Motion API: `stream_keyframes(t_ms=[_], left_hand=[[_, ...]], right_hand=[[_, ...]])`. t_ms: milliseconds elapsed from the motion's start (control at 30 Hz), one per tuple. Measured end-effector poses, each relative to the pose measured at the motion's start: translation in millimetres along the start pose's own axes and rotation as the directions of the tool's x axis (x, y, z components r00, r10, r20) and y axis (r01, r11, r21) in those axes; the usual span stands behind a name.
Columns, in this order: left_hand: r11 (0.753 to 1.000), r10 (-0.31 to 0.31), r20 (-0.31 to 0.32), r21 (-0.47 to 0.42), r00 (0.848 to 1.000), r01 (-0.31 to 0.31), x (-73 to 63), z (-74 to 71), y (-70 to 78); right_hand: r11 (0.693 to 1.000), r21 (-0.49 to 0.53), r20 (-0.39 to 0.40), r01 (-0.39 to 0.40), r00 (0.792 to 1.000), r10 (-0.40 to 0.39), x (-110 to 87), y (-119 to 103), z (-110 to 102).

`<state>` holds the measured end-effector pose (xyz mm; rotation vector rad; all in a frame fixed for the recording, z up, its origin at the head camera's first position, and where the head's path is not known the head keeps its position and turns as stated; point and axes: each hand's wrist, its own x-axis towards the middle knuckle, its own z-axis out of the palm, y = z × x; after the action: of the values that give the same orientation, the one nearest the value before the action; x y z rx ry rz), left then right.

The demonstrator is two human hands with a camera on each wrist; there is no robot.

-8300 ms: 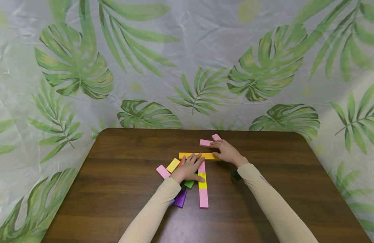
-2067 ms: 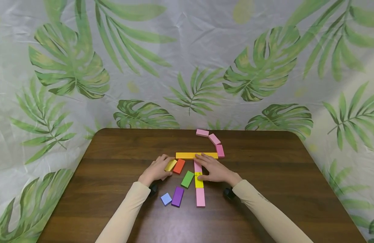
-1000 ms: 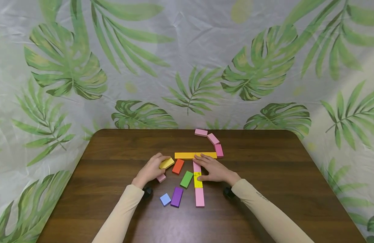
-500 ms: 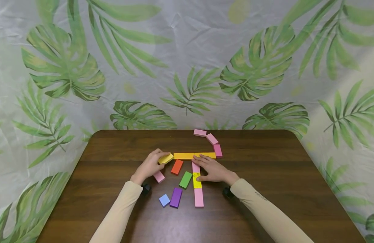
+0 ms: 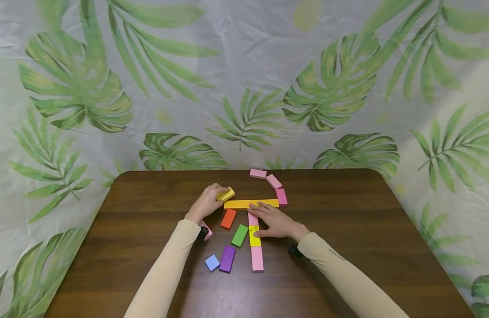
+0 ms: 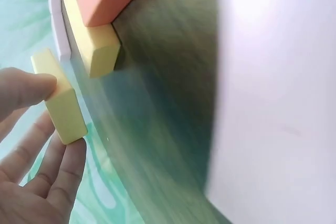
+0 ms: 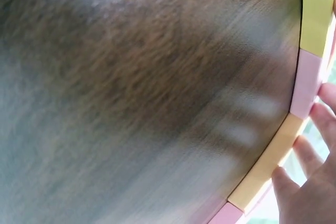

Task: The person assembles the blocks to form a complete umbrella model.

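My left hand [image 5: 206, 203] pinches a yellow block [image 5: 227, 194] just behind the left end of a long orange block [image 5: 238, 204]. In the left wrist view, the thumb and fingertips grip that yellow block [image 6: 67, 114], which is tilted. My right hand [image 5: 277, 220] lies with fingers extended over the orange block, its thumb at a patterned yellow block [image 5: 254, 241]. That block stands in a column between pink blocks, the near one a pink block [image 5: 257, 259]. In the right wrist view, fingertips touch the orange block [image 7: 268, 166].
Several pink blocks [image 5: 274, 181] curve from the orange block's right end to the table's back edge. Left of the column lie a red block [image 5: 228, 219], a green block [image 5: 240, 236], a purple block [image 5: 227, 259] and a light blue block [image 5: 212, 263]. My left wrist partly hides another pink block [image 5: 208, 235].
My left hand picked up the yellow block beside the red one and carried it back, behind the orange block's left end. The pink curve gained a block since the oldest frame. My right hand stays put lately.
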<state>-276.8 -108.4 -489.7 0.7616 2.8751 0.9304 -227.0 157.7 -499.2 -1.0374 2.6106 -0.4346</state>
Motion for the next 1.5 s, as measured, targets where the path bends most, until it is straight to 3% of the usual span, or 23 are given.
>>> stream_keyframes(t_ms=[367,733,933,1167,1500], left_hand=[[0.994,-0.054,0.058,0.098,0.997,0.048,37.7,10.6,0.1],[0.98,-0.113,0.132,0.179,0.985,0.089,59.3,20.6,2.2],[0.982,-0.114,0.138,0.167,0.984,0.09,58.5,21.1,2.0],[0.988,-0.111,0.136,0.126,0.985,0.093,46.2,12.3,5.4],[0.968,-0.15,0.209,0.228,0.966,0.101,29.6,10.2,19.6]], right_hand=[[1.0,0.008,0.009,-0.004,1.0,0.004,1.3,0,1],[1.0,0.003,0.003,-0.005,1.0,0.005,2.0,3,2],[1.0,0.003,0.002,-0.004,1.0,0.004,2.2,4,4],[1.0,-0.009,-0.007,-0.002,1.0,0.002,1.8,7,3],[1.0,-0.001,-0.004,-0.001,1.0,0.001,2.0,5,4]])
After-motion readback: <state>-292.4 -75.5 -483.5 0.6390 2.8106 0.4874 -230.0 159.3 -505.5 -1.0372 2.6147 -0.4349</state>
